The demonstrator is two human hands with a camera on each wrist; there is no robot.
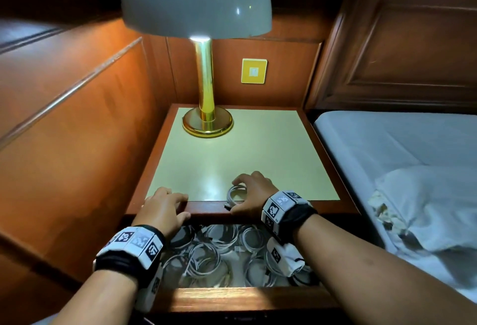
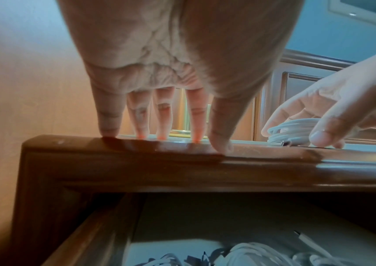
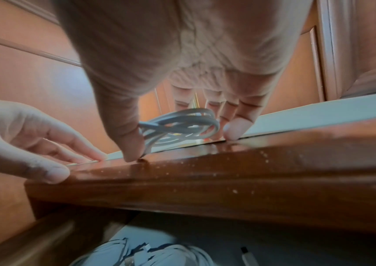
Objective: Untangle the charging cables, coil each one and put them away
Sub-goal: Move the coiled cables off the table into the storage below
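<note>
Your right hand point(image 1: 251, 193) sits at the front edge of the nightstand point(image 1: 258, 143), its fingers arched down around a coiled white cable point(image 1: 236, 195) that lies on the pale top just behind the wooden rim. In the right wrist view the thumb and little finger touch the rim on either side of the coil point(image 3: 180, 126), and the other fingers curve behind it; whether any of them actually grip the loops cannot be told, since the palm covers the contact. A dark plug end point(image 1: 227, 206) pokes out by your thumb, too small to identify. Your left hand point(image 1: 162, 208) rests on the same rim to the left, fingers nearly straight and slightly spread, tips pressing the wood, holding nothing; the left wrist view confirms four fingertips and the thumb on the edge point(image 2: 137, 144). Below both wrists the drawer point(image 1: 247, 296) stands open, and it holds many coiled white cables point(image 1: 206, 257). Their count cannot be made out, because your wrist bands and forearms cover part of the pile and the coils overlap. The wrist views show only blurred scraps of this pile at their lower edges. A brass lamp point(image 1: 206, 118) stands at the back left of the top, its shade cut off by the upper frame. A bed point(image 1: 400, 149) lies to the right, partly out of frame.
</note>
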